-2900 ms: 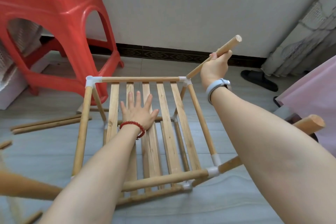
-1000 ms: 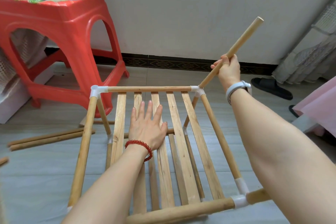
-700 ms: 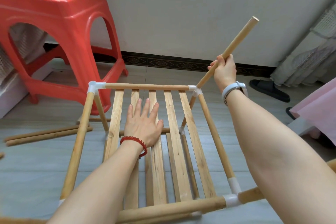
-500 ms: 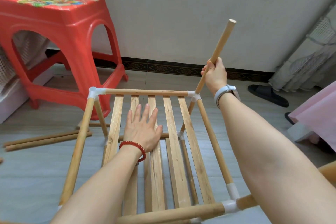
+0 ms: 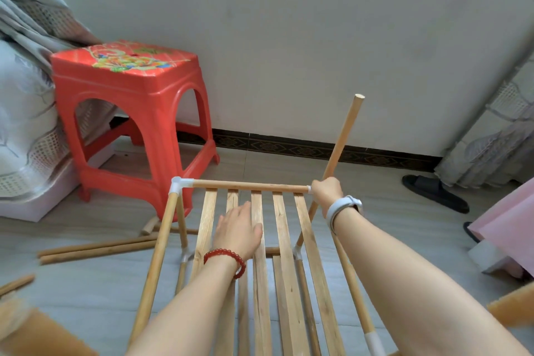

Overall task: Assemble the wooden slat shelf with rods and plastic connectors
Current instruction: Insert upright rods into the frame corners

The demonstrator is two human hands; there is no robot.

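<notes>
Grey floor tiles (image 5: 375, 228) carry the half-built wooden slat shelf (image 5: 286, 269), which stands in front of the person. Nearest, the left hand (image 5: 238, 231), fingers spread flat, presses down on the 5 slats. Beyond it, the right hand (image 5: 328, 193) is clenched around an upright rod (image 5: 342, 136) at the shelf's far right corner, beside the far crossbar. Loose rods (image 5: 95, 248) lie left, a red plastic stool (image 5: 130, 113) behind them by the wall.
</notes>
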